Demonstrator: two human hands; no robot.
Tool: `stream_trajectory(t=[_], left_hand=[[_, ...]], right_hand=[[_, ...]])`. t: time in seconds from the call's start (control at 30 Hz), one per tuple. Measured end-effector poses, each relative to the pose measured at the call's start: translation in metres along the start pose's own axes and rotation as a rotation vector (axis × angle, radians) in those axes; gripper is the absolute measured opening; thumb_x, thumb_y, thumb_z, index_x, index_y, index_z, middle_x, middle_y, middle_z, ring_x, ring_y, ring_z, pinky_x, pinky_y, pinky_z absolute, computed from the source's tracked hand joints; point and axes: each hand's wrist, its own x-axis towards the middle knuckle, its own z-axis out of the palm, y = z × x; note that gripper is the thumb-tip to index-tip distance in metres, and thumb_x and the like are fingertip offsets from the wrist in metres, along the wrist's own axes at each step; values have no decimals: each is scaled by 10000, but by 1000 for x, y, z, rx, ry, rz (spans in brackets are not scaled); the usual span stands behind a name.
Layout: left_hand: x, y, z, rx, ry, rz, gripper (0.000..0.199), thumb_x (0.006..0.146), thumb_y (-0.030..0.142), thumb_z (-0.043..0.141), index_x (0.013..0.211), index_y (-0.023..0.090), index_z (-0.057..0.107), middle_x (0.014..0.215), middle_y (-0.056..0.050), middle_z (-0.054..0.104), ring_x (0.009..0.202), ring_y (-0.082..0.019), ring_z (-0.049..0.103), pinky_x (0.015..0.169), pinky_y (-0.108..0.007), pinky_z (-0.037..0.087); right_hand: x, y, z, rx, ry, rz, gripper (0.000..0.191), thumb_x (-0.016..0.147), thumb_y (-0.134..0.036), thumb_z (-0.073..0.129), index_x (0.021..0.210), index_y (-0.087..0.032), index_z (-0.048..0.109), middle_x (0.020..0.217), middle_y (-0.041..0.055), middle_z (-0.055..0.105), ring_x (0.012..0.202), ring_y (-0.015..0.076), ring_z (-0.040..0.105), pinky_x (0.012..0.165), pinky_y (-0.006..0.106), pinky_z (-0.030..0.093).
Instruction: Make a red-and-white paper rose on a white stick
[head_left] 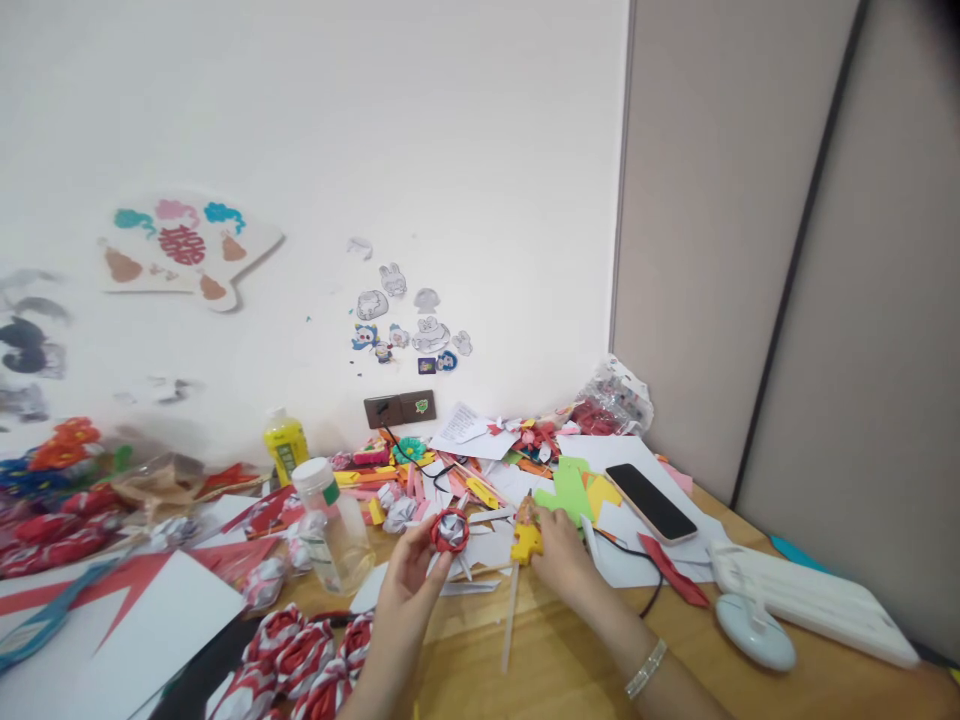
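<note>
Between the fingers of my left hand [411,580] is a red and white paper rose [450,530], its rolled centre facing me. My right hand [559,550] grips a yellow glue gun [526,542] just to the right of the rose, apart from it. A translucent glue stick [509,625] pokes out of the gun's back toward me. Paper scraps [487,548] lie beneath both hands. Several finished red and white paper roses [304,650] are bunched on the table left of my left forearm.
A clear jar with a white lid [334,540] and a yellow bottle [286,445] stand at left. On the right lie a phone [651,502], a mouse [754,630] and a white keyboard-like slab [817,605]. Coloured scraps crowd the wooden table [555,650] by the wall.
</note>
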Motion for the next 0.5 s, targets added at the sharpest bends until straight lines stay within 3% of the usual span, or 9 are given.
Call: stream_trajectory(t=[0.07,0.13,0.23,0.3,0.5], left_hand=[[1,1,-2,37,-43,-18,528,559,388,796,1031,220,631,1153,-71,658,1095,-259,597,909,-329,504],[2,2,-4,72,-62,-57,551,549,383,798,1050,229,630,1195,-71,642,1127,-275,578,894,-334,518],[1,1,-5,112,-60,-105,596,532,391,798,1078,219,634,1211,-82,640,1153,-300,557,899,-358,520],[-1,-1,-5,142,-74,-118,613,537,399,791,1099,210,634,1226,-84,631,1170,-306,541,921,-371,507],[-4,-10,-5,229,-135,-100,601,606,423,747,1158,222,615,1282,-70,587,1189,-284,526,952,-372,484]], right_hand=[[-2,-9,-7,16,53,-79,484,671,0,539,1123,-165,592,982,122,587,967,276,542,865,389,418],[-6,-21,-14,184,98,-272,441,735,-75,573,1161,-188,576,1125,115,557,1075,258,499,943,387,390],[-13,-36,-19,468,6,-493,510,742,-198,671,1232,-248,537,1206,68,536,1136,220,483,978,354,389],[-18,-42,-18,564,-22,-487,491,737,-226,702,1208,-263,567,1121,51,563,1073,206,521,940,336,420],[-24,-45,-10,646,100,-416,443,723,-194,721,1146,-278,619,1029,49,574,1006,224,540,893,371,446]])
